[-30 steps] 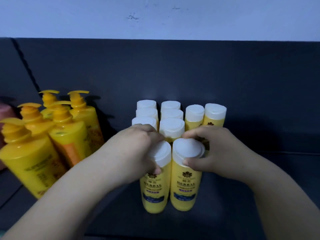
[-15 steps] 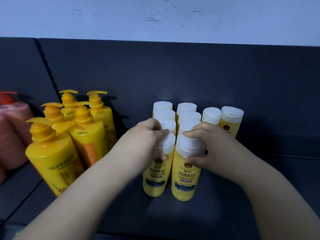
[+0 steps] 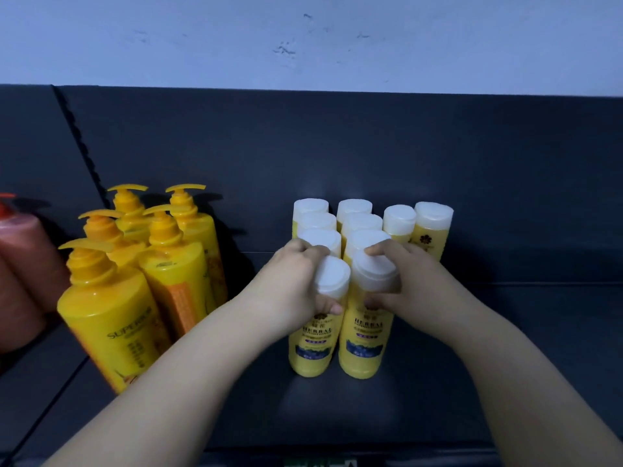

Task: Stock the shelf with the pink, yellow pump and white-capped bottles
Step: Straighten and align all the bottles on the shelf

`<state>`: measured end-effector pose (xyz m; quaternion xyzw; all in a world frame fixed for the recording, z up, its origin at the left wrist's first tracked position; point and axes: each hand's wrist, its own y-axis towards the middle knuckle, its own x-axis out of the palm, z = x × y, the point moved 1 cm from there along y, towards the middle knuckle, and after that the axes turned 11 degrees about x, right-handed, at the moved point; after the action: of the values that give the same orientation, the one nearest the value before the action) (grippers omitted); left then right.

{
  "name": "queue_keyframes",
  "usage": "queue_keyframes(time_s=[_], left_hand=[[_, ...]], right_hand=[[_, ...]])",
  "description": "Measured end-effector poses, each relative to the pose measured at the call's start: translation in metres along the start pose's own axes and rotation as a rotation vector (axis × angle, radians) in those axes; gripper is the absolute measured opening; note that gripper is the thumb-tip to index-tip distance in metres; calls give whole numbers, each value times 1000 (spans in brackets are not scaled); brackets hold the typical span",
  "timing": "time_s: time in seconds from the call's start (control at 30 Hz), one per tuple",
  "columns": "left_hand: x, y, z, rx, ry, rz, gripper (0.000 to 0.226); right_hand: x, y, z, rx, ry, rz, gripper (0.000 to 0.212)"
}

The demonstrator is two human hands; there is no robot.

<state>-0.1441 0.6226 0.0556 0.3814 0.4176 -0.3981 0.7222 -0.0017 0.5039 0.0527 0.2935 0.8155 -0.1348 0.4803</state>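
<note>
At the front of the white-capped block, the left hand [image 3: 296,281] was curled round the cap and neck of the left front bottle [image 3: 312,345]. Its thumb was tucked under the cap rim on the near side and its fingers were wrapped over the far side. The right hand [image 3: 404,281] gripped the right front bottle [image 3: 365,345] in like manner, with fingertips on top of the cap and the thumb pressed at the neck below. Neither hand was open, and each had hold of one bottle only. Both bottles stood upright, touching side by side with labels facing outward, and their bases appeared to rest on the shelf [image 3: 505,348].

In my judgement the grip at the cap let each bottle be steered from above without disturbing its neighbours. The pair looked to be the front rank of two columns, being squared up.

Behind them the other white-capped bottles [image 3: 354,210] stood in close files running towards the back panel [image 3: 337,146]. Two more stood just to the right at the rear. That right-hand part stopped well short of the front, so further stock may be due there.

Well apart to the left, the yellow pump bottles [image 3: 111,325] stood in a tight group. Beyond them the pink bottles [image 3: 23,264] sat at the far left edge, partly out of view. Each kind occupied its own block, presumably so that products are shown separately. A pale wall [image 3: 303,38] rose above the panel.
</note>
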Motion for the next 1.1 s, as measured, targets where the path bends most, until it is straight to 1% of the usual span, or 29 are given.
queue_keyframes(time_s=[0.17, 0.23, 0.37, 0.5, 0.7, 0.8, 0.87, 0.93, 1.0, 1.1], left_hand=[[6, 9, -1, 25, -9, 22, 83], [7, 6, -6, 37, 48, 61, 84], [11, -2, -6, 42, 134, 141, 77], [13, -4, -2, 90, 230, 152, 76], [10, -3, 4, 193, 345, 134, 66], [10, 2, 12, 232, 381, 149, 57], [11, 7, 19, 233, 394, 148, 53], [10, 15, 27, 233, 390, 154, 51], [8, 26, 37, 242, 386, 159, 49], [3, 49, 52, 245, 370, 145, 48]], right_hand=[[-4, 0, -2, 42, -35, 4, 62], [-1, -2, -2, 33, -45, 13, 62], [4, -5, -3, 17, -24, 40, 63], [9, -10, -3, 14, -40, 77, 66], [13, -15, -2, -41, -226, 136, 72], [12, -15, -1, -66, -256, 131, 71], [8, -15, 2, -86, -204, 108, 68], [-2, -13, 8, -111, -69, 90, 64], [-15, -6, 20, -124, 14, 122, 60], [-35, 14, 43, -77, -22, 175, 58]])
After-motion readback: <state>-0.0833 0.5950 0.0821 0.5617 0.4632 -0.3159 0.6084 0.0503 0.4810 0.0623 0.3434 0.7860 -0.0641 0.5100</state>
